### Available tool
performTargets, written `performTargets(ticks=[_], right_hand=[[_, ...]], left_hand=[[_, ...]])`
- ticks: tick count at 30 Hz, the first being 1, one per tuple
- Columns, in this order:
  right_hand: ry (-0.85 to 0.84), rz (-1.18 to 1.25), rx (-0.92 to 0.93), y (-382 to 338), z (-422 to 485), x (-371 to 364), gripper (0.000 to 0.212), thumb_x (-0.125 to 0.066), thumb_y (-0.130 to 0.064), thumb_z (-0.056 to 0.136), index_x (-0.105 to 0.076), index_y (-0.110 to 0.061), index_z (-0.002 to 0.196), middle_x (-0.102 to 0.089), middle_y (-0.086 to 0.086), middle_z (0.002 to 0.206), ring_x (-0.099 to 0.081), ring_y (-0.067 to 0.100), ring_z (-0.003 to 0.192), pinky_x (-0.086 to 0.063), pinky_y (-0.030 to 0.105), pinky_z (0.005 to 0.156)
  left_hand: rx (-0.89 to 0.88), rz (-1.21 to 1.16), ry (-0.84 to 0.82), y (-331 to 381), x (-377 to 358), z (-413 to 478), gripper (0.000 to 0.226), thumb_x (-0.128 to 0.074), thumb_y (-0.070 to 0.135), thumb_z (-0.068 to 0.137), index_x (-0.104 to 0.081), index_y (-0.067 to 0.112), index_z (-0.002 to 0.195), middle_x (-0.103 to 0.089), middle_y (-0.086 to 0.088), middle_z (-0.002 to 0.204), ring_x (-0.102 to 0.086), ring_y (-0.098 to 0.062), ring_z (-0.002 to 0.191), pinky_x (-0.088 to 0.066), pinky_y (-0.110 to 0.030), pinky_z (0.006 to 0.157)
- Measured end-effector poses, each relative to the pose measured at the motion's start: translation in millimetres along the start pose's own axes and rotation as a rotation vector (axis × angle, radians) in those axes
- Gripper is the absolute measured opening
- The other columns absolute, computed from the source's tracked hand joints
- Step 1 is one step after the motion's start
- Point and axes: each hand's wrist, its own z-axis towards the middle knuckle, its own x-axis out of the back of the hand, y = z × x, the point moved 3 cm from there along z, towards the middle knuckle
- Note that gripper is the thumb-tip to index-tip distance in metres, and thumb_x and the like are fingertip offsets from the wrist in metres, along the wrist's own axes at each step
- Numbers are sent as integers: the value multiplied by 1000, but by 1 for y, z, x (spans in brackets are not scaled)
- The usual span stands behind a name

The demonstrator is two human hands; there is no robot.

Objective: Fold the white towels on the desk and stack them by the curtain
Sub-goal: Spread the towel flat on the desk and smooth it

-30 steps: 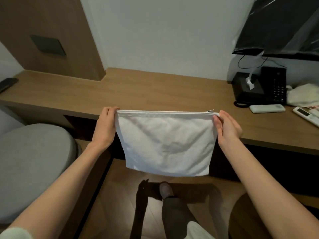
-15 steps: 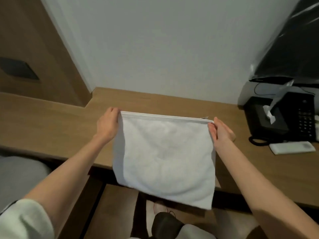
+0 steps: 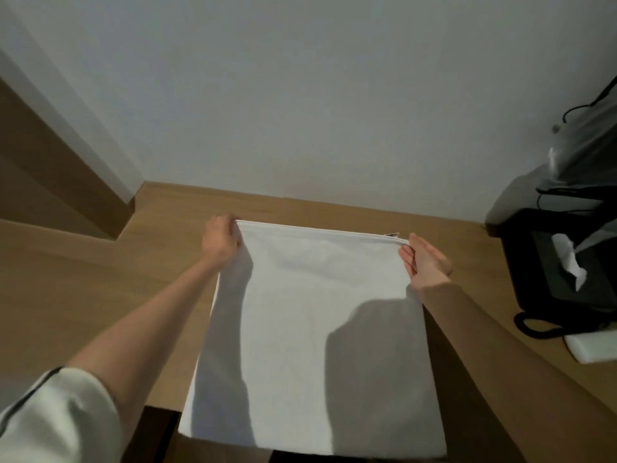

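Observation:
A white towel (image 3: 314, 329), folded double, lies stretched out over the wooden desk (image 3: 100, 295), its near edge hanging past the desk's front. My left hand (image 3: 222, 240) grips its far left corner. At the far right corner my right hand (image 3: 424, 259) pinches the doubled edge between thumb and fingers. No curtain or other towel is in view.
A black tissue box (image 3: 561, 262) with a white tissue sticking up stands on the desk at the right, with a black cord and a white remote (image 3: 591, 345) in front of it. The white wall runs along the back. A wooden panel (image 3: 50, 182) rises at the left.
Both hands have carried the towel forward from in front of the desk and brought it down over the desktop. The view has moved closer to the wall.

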Motion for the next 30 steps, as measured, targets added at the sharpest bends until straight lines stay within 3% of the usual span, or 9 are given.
performTargets(ticks=[3,6,9,12,15,18,21,25,30], right_hand=[[-49,-48,23,8,17,-9,40,-66,-5,88,-57,1,126,-64,12,91,-59,0,50,-49,12,60],[-160,-243,136,17,20,-10,53,-60,-4,92,-41,-6,141,-56,12,118,-63,13,94,-48,21,84],[-335,-712,488,37,-1,-20,52,-54,-4,93,-41,-9,142,-52,10,136,-48,21,127,-35,31,108],[-549,-1281,787,82,-23,-44,55,-46,-17,96,-30,-16,149,-31,2,154,-21,22,145,-13,37,117],[-589,-1707,897,117,-23,-54,56,-28,-36,102,-4,-29,152,2,-7,161,11,19,147,8,47,115],[-529,-1762,983,118,-7,-46,54,-19,-50,100,4,-44,149,12,-10,160,16,20,146,17,50,112],[-443,-1776,1043,102,15,-38,54,-10,-57,96,-1,-47,148,5,-7,161,9,21,147,15,47,114],[-329,-1755,983,81,38,-27,55,-14,-54,98,-8,-41,151,0,-1,161,4,22,148,5,43,118],[-347,-1777,840,77,36,-31,53,-15,-44,102,-3,-34,153,6,2,161,8,22,148,5,42,119]], left_hand=[[91,-92,-8,-1,-19,13,35,-40,-6,88,-59,-3,117,-58,-28,112,-55,-40,108,-45,-43,91],[105,-132,19,8,-32,3,32,-41,-2,94,-50,-5,125,-39,-27,132,-49,-37,114,-35,-34,98],[-126,-108,40,29,-49,-31,36,-38,3,97,-42,-4,132,-24,-22,147,-42,-33,126,-33,-38,105],[-366,24,-186,54,-88,-64,48,-28,18,102,-25,15,150,-13,-3,159,-7,-23,147,-3,-48,118],[-416,325,-286,53,-125,-77,51,-16,37,103,-2,32,152,9,10,159,16,-16,146,11,-51,115],[-348,416,-203,28,-128,-66,53,-14,49,100,2,41,150,13,14,158,18,-14,145,13,-52,114],[-294,393,-120,5,-119,-51,55,-18,53,98,-3,43,150,8,14,159,12,-13,146,11,-48,116],[-187,349,-94,-12,-110,-30,58,-18,52,97,-5,38,151,5,8,160,10,-13,147,9,-39,119],[-69,297,-111,-5,-106,-28,59,-19,42,101,0,23,153,9,1,160,10,-16,147,9,-37,119]])
